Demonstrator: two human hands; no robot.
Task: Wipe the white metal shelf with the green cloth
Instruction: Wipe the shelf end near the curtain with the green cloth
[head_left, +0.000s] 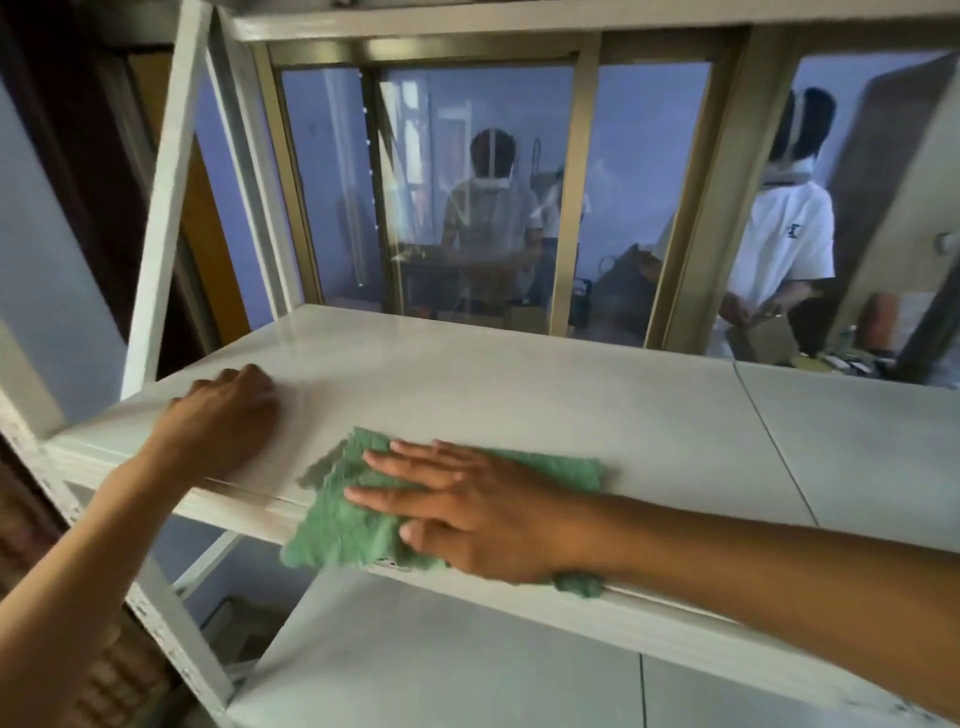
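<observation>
A rumpled green cloth (343, 512) lies flat at the front edge of the white metal shelf (545, 400).

You are facing a gold-framed sliding window (563, 208) showing a dim reflected figure (488, 218), a person in a white shirt (784, 244) standing beyond the glass, handling something at waist level.
</observation>
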